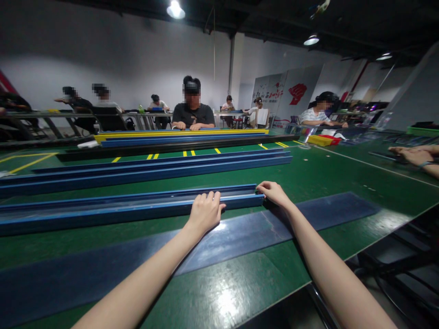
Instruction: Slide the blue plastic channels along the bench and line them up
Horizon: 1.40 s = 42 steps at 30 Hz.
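Head view: a blue trough [120, 214] lies upright on the green counter [343, 176], open side up, running from the left edge of the view to its right end just past the middle. The left hand [205, 210] is clasped over the near wall of this trough, fingers curled over the rim and thumb along the outer face; its grip is closed on that wall. The right hand [273, 193] is at the trough's right end, thumb and forefinger bent close together and touching the end; whether its grip has hold of the wall or of some small piece cannot be told. A long bluish sheet [236, 237] lies flat in front of the trough, partly beneath both forearms. Beyond the trough rest further blue lengths [154, 174], then a black length [181, 147] and a yellow length [181, 133], all roughly parallel. Opposite sits a person in a dark shirt [194, 116]. A red and yellow tray [324, 140] stands farther right, and a co-worker's hands [414, 156] show at the right edge
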Tool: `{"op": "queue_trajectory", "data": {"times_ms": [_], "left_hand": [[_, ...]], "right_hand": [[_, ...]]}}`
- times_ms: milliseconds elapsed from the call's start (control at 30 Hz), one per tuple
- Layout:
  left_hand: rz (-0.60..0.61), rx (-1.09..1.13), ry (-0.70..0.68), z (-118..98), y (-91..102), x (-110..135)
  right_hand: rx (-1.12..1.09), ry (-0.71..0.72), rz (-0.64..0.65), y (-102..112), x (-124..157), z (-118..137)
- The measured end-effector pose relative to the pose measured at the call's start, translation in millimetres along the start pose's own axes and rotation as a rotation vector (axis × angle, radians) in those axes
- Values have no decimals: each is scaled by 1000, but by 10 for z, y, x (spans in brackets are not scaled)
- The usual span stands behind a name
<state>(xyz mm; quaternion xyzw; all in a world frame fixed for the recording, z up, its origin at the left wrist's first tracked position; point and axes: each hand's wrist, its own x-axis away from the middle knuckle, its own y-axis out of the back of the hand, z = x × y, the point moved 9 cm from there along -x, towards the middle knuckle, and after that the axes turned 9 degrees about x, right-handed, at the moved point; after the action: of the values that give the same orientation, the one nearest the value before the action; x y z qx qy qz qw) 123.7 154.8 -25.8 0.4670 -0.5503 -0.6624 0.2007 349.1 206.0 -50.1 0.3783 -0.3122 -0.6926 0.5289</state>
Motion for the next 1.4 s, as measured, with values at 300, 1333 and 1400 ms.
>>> {"op": "queue_trajectory", "data": {"times_ms": [300, 1333, 1400], "left_hand": [[-2, -25, -3, -5, 18, -4], [240, 373, -21, 311, 238, -153], [253, 337, -15, 338, 262, -140]], "right_hand": [[71, -37, -129, 149, 36, 48], [500, 756, -73, -289, 678, 1407], [527, 759, -66, -290, 674, 1420]]}}
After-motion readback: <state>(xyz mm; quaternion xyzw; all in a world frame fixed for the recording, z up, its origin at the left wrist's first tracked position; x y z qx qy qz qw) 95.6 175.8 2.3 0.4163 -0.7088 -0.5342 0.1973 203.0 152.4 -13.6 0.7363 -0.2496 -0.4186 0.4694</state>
